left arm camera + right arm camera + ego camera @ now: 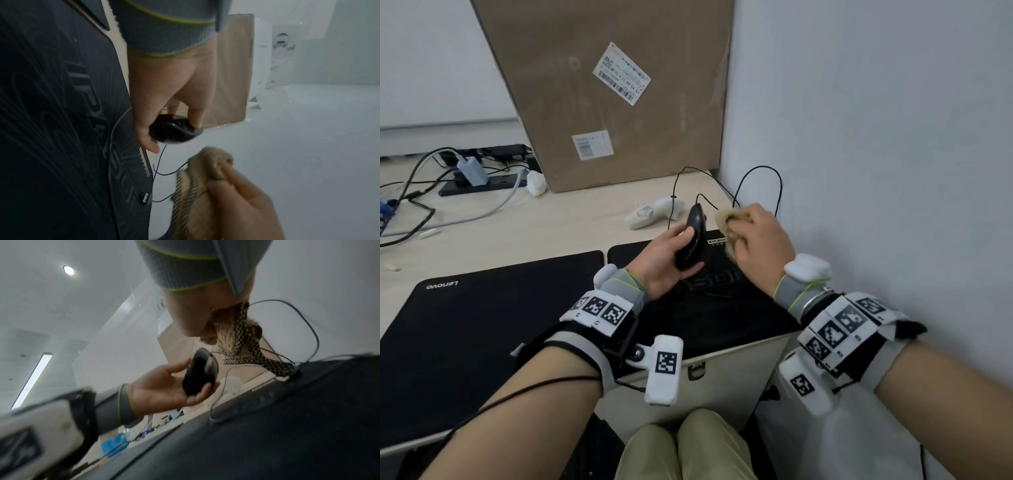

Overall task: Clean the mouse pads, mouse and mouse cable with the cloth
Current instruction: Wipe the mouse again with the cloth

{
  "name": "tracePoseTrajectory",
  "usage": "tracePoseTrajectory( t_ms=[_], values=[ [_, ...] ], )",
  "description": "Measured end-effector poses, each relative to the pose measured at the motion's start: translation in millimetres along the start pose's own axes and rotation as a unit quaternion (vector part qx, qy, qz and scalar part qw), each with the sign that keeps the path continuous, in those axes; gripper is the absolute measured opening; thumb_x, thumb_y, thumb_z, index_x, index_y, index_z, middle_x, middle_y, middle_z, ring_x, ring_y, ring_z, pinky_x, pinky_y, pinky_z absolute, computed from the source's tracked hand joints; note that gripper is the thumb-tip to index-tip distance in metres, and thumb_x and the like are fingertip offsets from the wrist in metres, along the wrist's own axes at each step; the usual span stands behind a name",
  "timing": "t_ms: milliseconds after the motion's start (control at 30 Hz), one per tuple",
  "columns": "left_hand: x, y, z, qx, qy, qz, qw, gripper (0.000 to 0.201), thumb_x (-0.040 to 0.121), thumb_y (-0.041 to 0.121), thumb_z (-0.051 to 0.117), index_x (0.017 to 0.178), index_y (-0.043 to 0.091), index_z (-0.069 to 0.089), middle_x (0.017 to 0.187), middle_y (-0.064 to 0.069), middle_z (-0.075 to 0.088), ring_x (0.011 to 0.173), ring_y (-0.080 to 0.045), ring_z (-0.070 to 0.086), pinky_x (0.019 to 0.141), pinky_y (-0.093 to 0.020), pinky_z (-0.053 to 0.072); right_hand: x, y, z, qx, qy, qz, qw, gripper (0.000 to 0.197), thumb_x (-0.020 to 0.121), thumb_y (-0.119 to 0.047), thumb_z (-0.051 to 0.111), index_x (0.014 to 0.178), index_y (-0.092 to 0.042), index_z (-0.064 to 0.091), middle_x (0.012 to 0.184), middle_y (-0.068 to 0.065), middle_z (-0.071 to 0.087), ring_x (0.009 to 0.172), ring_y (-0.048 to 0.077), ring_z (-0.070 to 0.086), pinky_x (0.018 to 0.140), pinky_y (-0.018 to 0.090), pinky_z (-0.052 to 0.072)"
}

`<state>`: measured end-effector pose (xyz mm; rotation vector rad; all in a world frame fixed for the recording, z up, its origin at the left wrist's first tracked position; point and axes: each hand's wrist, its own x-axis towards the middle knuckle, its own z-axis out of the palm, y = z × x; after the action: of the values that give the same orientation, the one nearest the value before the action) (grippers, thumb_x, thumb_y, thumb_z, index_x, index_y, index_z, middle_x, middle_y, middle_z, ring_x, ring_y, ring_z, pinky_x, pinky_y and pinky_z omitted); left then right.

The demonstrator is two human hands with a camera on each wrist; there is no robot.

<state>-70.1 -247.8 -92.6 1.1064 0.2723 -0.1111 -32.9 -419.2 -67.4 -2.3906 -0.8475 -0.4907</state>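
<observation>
My left hand (671, 251) grips a black mouse (693, 236) on its side, lifted above the right-hand black mouse pad (719, 308). The same mouse (174, 131) shows pinched between thumb and fingers in the left wrist view, and again as the mouse (198, 371) in the right wrist view. My right hand (753, 236) holds a bunched tan cloth (724, 219) just right of the mouse, a small gap apart. The thin black mouse cable (760, 178) loops back along the wall; its USB plug (146, 198) lies by the pad's edge. A second pad marked Lenovo (482, 329) lies to the left.
A large cardboard box (606, 92) leans against the back wall. A white controller (654, 214) lies behind the mouse. A power strip with chargers and tangled cables (465, 174) fills the back left. The wall (876, 137) stands close on the right. The desk's front edge (739, 356) is near my knees.
</observation>
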Motion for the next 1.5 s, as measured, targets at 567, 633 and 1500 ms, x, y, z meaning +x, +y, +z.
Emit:
tracePoseTrajectory(
  t_ms=[567, 633, 1500],
  values=[
    [-0.8, -16.2, 1.2, -0.016, -0.001, 0.030, 0.999, 0.053, 0.092, -0.008, 0.045, 0.143, -0.003, 0.031, 0.111, -0.010, 0.059, 0.100, -0.017, 0.058, 0.082, -0.033, 0.053, -5.2, -1.6, 19.1, -0.090, -0.075, -0.157, 0.981, 0.032, 0.065, 0.007, 0.061, 0.090, -0.009, 0.072, 0.107, 0.018, 0.061, 0.090, 0.040, 0.058, 0.052, 0.036, 0.054],
    [-0.9, -13.6, 2.9, -0.020, 0.015, 0.037, 0.999, 0.056, 0.092, -0.007, 0.047, 0.144, -0.004, 0.027, 0.108, -0.010, 0.059, 0.096, -0.017, 0.060, 0.081, -0.033, 0.054, 3.1, 6.6, 13.0, -0.104, -0.051, -0.149, 0.982, 0.030, 0.066, 0.008, 0.060, 0.088, -0.010, 0.072, 0.111, 0.015, 0.061, 0.091, 0.038, 0.057, 0.054, 0.030, 0.049],
    [2.6, -9.3, 26.7, 0.108, 0.110, 0.034, 0.987, 0.055, 0.094, 0.062, 0.027, 0.083, 0.021, 0.062, 0.063, 0.003, 0.058, 0.053, -0.011, 0.046, 0.049, -0.021, 0.034, 18.2, -11.5, 20.5, 0.428, -0.130, 0.289, 0.846, 0.022, 0.090, -0.010, 0.050, 0.096, 0.009, 0.057, 0.089, 0.015, 0.060, 0.084, 0.023, 0.058, 0.087, 0.041, 0.050]
  ],
)
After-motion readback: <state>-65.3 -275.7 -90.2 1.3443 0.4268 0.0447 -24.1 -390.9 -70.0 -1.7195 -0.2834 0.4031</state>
